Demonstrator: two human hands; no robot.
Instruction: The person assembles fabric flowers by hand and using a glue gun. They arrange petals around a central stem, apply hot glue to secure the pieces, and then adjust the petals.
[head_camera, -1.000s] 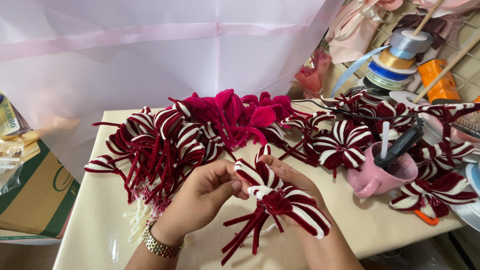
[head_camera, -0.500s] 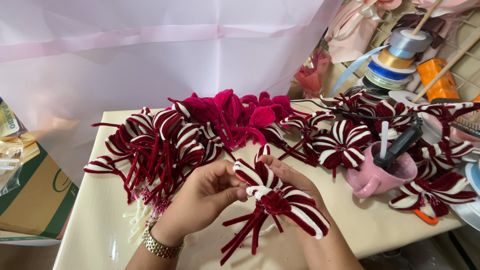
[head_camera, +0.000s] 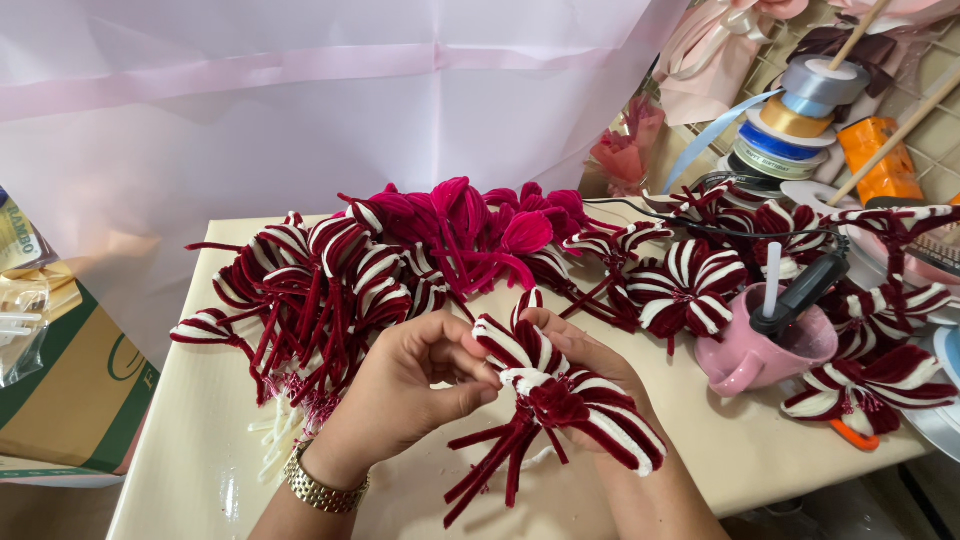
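The cream-coloured tabletop (head_camera: 200, 470) carries everything here, and the fuzzy dark-red-and-white striped chenille-wire flower (head_camera: 565, 400) held above its near edge serves as the landmark. Behind that flower, across the table's middle, lies a long heap of finished striped and magenta chenille flowers (head_camera: 400, 260); farther back hangs a pale pink translucent sheet (head_camera: 300, 120). To the flower's right stands a glossy pink ceramic mug (head_camera: 745, 355) holding a black hot-glue gun (head_camera: 800, 290), and beyond it, up and to the right, a stack of ribbon spools (head_camera: 790, 130) sits on a stick. Far to the flower's left, off the table, is a green-and-tan cardboard box (head_camera: 70, 400). The left hand (head_camera: 405, 390), with a gold metal watch band (head_camera: 322, 482) at its wrist, pinches a striped petal at the flower's upper left between thumb and forefinger. The right hand (head_camera: 590, 365) cups the flower from behind, fingers closed around the petals and centre. Compared with a second ago, the flower sits in the same place between the hands; only the left fingers have crept slightly along the petal, which suggests petal shaping is in progress rather than finished.
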